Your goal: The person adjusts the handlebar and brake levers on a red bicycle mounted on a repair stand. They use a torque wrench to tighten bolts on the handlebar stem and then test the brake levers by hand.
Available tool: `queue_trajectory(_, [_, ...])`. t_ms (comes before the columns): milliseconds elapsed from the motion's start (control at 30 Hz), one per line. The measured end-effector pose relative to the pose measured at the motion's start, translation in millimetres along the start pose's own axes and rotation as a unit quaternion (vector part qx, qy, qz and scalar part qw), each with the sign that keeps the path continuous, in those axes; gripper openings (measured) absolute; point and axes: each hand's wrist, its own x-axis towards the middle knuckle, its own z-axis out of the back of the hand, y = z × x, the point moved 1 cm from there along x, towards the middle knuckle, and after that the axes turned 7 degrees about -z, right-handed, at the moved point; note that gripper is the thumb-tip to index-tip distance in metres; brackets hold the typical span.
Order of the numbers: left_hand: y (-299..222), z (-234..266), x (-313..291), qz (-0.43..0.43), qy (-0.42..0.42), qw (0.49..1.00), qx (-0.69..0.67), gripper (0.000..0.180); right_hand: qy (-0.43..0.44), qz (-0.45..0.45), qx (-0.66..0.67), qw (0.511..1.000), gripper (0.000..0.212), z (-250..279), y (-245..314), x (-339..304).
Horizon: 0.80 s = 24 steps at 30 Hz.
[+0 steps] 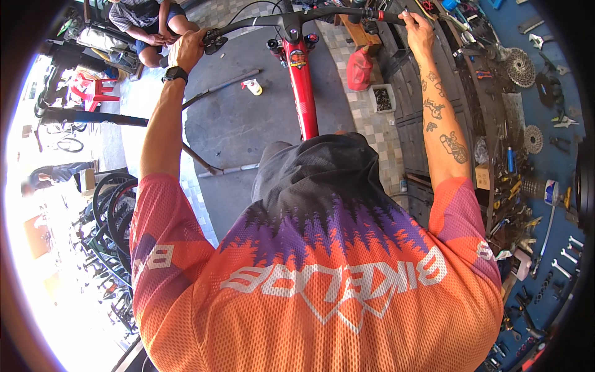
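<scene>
A black handlebar (338, 12) runs across the top of the head view, joined to a red bicycle frame (302, 87) that comes down toward my lap. My left hand (187, 51), below which a dark watch is strapped, is closed around the bar's left end, beside a black lever clamp (214, 41). At the right end, past a red ring on the bar, my right hand (419, 32) is closed with its fingers at the bar's tip. Whether something small also sits between those fingers I cannot make out.
A dark mat (238, 133) lies below, with a small white-and-yellow bottle (253, 87) and metal stand legs (214, 169). A red jug (358, 69) and a parts bin (382, 98) stand right. Tools hang on a blue wall (548, 211). Another person (152, 28) sits far left.
</scene>
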Motion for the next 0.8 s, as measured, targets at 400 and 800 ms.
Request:
queue_trajectory(400, [-8,8,-3,-0.002,0.002,1.0,-0.013,0.048,0.036,-0.055,0.011,0.998,0.038,11,6,-8])
queue_trajectory(800, [-22,20,-4,0.028,0.046,0.999,0.004,0.046,0.034,-0.071,0.025,0.997,0.036,18,11,-16])
